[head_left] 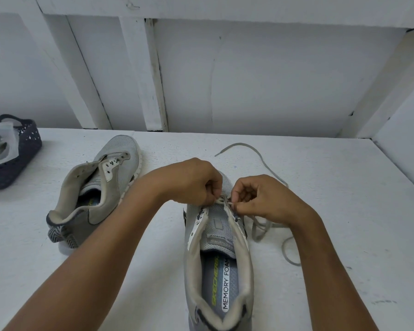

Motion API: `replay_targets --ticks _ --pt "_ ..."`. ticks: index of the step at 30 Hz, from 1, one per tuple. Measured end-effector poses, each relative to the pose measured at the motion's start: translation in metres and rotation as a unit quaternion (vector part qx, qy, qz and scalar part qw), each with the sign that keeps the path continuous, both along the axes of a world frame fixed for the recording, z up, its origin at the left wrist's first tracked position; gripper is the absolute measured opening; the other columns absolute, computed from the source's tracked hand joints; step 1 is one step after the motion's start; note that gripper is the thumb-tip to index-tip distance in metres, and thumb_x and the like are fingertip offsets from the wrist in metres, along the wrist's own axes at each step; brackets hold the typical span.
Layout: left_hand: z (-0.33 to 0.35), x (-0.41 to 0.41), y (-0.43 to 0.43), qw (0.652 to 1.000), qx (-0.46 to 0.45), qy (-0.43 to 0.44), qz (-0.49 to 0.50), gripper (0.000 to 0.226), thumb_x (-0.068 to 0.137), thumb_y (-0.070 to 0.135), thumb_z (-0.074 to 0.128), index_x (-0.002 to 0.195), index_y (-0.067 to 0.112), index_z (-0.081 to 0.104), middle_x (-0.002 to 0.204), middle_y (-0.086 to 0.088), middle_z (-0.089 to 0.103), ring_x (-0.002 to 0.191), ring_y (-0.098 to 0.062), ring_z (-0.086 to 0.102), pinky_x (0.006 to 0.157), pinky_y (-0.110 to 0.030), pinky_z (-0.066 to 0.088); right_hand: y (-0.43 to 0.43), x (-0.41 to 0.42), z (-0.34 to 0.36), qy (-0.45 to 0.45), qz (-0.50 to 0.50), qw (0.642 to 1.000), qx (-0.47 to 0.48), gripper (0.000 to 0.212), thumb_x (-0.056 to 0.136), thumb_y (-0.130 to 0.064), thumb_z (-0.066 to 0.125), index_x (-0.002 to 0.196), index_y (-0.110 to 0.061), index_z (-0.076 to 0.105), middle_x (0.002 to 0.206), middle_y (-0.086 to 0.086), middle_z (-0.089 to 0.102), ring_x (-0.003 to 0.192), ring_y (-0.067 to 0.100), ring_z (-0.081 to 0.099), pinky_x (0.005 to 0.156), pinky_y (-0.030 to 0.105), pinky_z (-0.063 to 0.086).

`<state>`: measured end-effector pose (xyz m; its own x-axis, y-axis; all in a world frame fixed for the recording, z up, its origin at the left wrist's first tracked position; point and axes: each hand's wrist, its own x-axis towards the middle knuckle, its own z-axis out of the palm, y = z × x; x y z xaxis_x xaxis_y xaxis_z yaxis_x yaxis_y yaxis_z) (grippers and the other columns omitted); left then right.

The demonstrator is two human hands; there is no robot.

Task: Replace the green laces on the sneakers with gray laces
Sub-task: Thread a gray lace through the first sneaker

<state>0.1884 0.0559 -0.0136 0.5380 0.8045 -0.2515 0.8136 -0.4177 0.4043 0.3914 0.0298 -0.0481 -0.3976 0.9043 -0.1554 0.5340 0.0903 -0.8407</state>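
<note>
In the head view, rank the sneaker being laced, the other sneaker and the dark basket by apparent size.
1. Sneaker being laced, nearest the camera.
2. Other sneaker.
3. Dark basket, cut by the frame edge, so unsure.

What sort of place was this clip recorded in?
Likely an indoor workbench or craft station: a white painted table against a white boarded wall, a dark basket at its left edge, and two sneakers, the near sneaker trailing a gray lace, the far sneaker unlaced.
</note>
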Motion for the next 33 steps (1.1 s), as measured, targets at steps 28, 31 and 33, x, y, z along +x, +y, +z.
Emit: replay_targets --ticks 28,31,33 --pt "-0.011 0.005 -0.009 0.993 0.097 -0.059 -0.029 0.019 0.072 0.009 0.067 0.082 0.025 0.073 0.072 0.003 0.064 0.069 -0.012 0.055 0.065 -0.031 0.047 0.002 0.000 0.004 0.006 0.006 1.000 0.001 0.017 0.078 -0.001 0.078 0.077 -0.018 0.073 0.065 -0.005 0.066 0.062 0.005 0.059 0.063 0.019 0.051" --pt "-0.014 0.004 -0.010 0.990 0.108 -0.080 -0.028 0.019 0.072 0.010 0.068 0.081 0.026 0.073 0.073 0.006 0.062 0.068 -0.010 0.054 0.065 -0.033 0.048 0.002 -0.001 0.005 -0.009 0.007 1.000 0.017 0.021 0.078 -0.001 0.076 0.077 -0.021 0.074 0.063 -0.008 0.064 0.061 0.004 0.058 0.063 0.018 0.050" --pt "-0.016 0.002 -0.011 0.989 0.116 -0.087 -0.028 0.018 0.073 0.011 0.069 0.082 0.026 0.074 0.076 0.008 0.061 0.070 -0.011 0.054 0.065 -0.034 0.049 0.000 -0.003 0.005 -0.014 0.002 0.999 0.039 0.023 0.077 0.000 0.075 0.075 -0.023 0.075 0.062 -0.009 0.065 0.061 0.002 0.057 0.063 0.015 0.048"
